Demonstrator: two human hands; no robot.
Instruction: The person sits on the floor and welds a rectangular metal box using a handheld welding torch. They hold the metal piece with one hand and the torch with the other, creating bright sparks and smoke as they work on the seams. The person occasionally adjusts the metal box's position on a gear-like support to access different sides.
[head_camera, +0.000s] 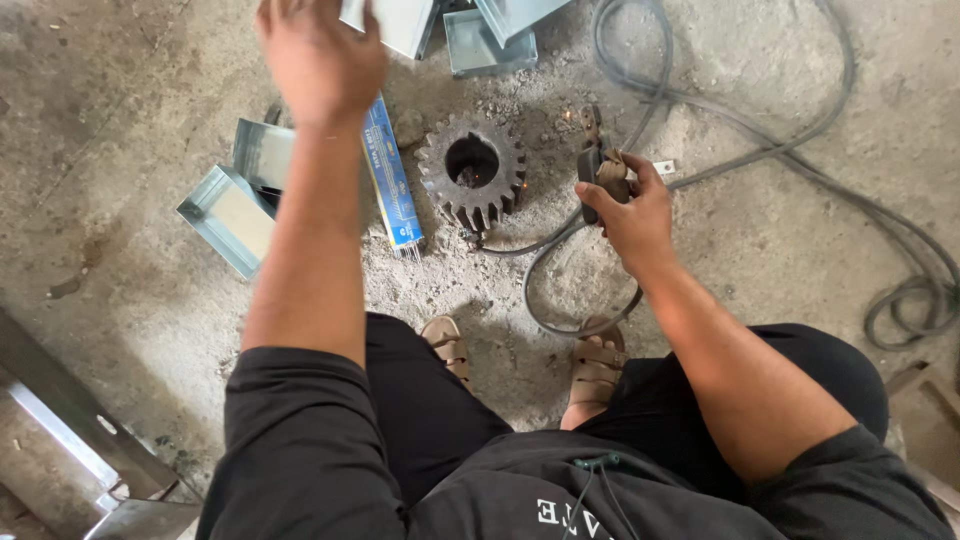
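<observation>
Concrete floor (120, 120): gear (471, 170) ctr, blue electrode pack (392, 180) beside it, metal channel pcs (228, 215) left, cable (800, 150) upper right.

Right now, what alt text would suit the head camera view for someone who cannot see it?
A crouching person's right hand grips a welding electrode holder beside a rusty gear on a concrete floor. The left hand reaches out above a blue packet of welding rods.

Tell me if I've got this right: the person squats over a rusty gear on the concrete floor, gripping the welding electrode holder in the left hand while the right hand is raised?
Not quite: the hands are swapped. The head view shows the right hand gripping the electrode holder, while the left hand is raised. The gear does lie on the concrete floor.
</observation>
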